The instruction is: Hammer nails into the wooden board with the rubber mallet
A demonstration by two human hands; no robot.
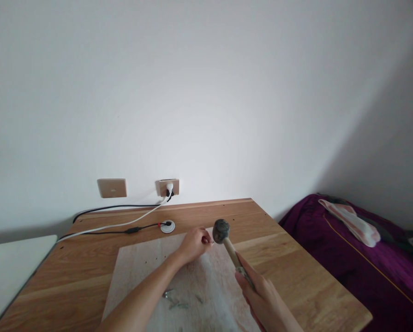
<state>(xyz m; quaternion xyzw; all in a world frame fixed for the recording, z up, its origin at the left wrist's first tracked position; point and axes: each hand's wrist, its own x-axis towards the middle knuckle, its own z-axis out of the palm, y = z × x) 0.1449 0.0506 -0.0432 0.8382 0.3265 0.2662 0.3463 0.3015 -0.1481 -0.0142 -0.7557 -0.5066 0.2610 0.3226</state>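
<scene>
My right hand [258, 288] is wrapped round the pale handle of a mallet [221, 231], whose dark rounded head is raised at the far right of a whitish board [126, 267]. Just left of that head, my left hand [194, 244] rests on the board with its fingers pinched together. A tiny light tip shows at the fingertips, too small to name. Several small metal pieces [178, 305], perhaps screws or nails, lie loose on the board between my forearms. A few dark dots or holes mark the board left of my left hand.
The board lies on a wooden table [289, 281] against a white wall. Black and white cables [123, 225] run from a wall socket [169, 187] across the table's back left, near a round white fitting [167, 226]. A purple-covered bed or couch [341, 258] with a cloth [351, 223] stands right.
</scene>
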